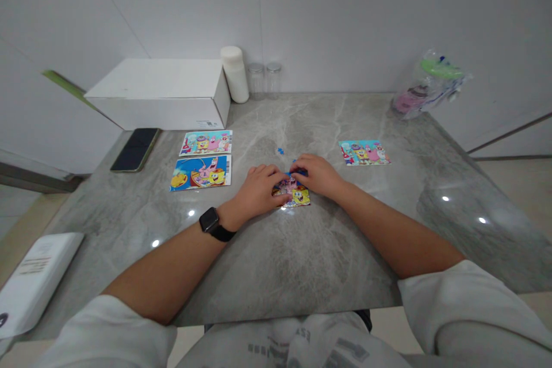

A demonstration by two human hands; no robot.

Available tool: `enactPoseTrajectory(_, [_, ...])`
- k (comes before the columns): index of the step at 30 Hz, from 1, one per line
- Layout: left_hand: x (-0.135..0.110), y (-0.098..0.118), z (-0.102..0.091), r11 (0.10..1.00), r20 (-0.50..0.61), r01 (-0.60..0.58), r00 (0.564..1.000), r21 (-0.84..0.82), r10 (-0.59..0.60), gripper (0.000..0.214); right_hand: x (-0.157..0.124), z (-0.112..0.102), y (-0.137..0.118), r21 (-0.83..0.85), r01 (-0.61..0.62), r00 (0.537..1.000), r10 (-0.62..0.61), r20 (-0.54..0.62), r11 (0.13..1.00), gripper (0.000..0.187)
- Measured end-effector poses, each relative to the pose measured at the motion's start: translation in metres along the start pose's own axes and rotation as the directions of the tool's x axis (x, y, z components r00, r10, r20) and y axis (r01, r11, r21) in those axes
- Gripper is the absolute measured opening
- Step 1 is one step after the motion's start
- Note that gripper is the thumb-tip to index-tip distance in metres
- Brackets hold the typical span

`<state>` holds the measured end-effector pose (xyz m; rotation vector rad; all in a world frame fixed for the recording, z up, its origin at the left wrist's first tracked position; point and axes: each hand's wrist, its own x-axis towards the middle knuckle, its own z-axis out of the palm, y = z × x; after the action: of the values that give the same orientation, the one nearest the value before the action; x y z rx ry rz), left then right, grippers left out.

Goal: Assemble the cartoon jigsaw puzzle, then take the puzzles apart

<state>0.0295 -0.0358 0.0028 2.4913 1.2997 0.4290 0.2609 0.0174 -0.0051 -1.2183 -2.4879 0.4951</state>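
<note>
A small cartoon jigsaw puzzle lies partly assembled in the middle of the grey marble table. My left hand, a black watch on its wrist, rests on the puzzle's left edge with fingers curled down on it. My right hand presses its fingertips on the puzzle's upper edge, over a blue piece. One loose blue piece lies just beyond the hands.
Two finished cartoon pictures lie at the left, another at the right. A phone, white box, white bottle and two jars stand behind. A plastic bag sits far right, a white booklet near left.
</note>
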Motion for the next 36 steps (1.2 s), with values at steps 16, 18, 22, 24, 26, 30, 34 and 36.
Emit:
enactPoseTrajectory(16, [-0.002, 0.006, 0.004, 0.995, -0.012, 0.049, 0.999, 0.088, -0.048, 0.052, -0.006, 0.002, -0.014, -0.058, 0.014, 0.998, -0.011, 0.055, 0.998, 0.023])
enactPoseTrajectory(18, [-0.002, 0.006, 0.003, 0.995, -0.012, 0.048, 0.999, 0.092, -0.047, 0.050, -0.006, 0.003, -0.014, -0.054, 0.010, 0.998, -0.007, 0.055, 0.998, 0.021])
enactPoseTrajectory(22, [-0.002, 0.008, 0.001, 0.993, -0.003, 0.046, 0.999, 0.105, -0.046, 0.048, -0.005, 0.004, -0.014, -0.055, -0.004, 0.999, 0.007, 0.050, 0.998, 0.017])
enactPoseTrajectory(24, [-0.002, 0.008, 0.001, 0.993, -0.001, 0.045, 0.999, 0.110, -0.046, 0.049, -0.005, 0.004, -0.014, -0.040, -0.008, 0.999, 0.010, 0.046, 0.999, 0.015])
enactPoseTrajectory(26, [-0.002, 0.008, 0.000, 0.993, 0.001, 0.044, 0.999, 0.112, -0.044, 0.050, -0.005, 0.005, -0.014, -0.023, -0.013, 0.999, 0.014, 0.044, 1.000, 0.013])
enactPoseTrajectory(30, [-0.001, 0.007, 0.000, 0.993, 0.015, 0.037, 0.999, 0.111, -0.039, 0.048, -0.005, 0.007, -0.015, -0.009, -0.037, 0.999, 0.037, 0.025, 0.999, 0.014])
enactPoseTrajectory(34, [-0.002, 0.009, -0.001, 0.991, 0.013, 0.035, 0.999, 0.126, -0.037, 0.048, -0.005, 0.006, -0.015, -0.023, -0.038, 0.999, 0.039, 0.034, 0.999, 0.016])
enactPoseTrajectory(36, [-0.002, 0.010, -0.001, 0.989, 0.004, 0.041, 0.999, 0.143, -0.042, 0.049, -0.005, 0.006, -0.014, -0.028, -0.039, 0.998, 0.040, 0.041, 0.999, 0.015])
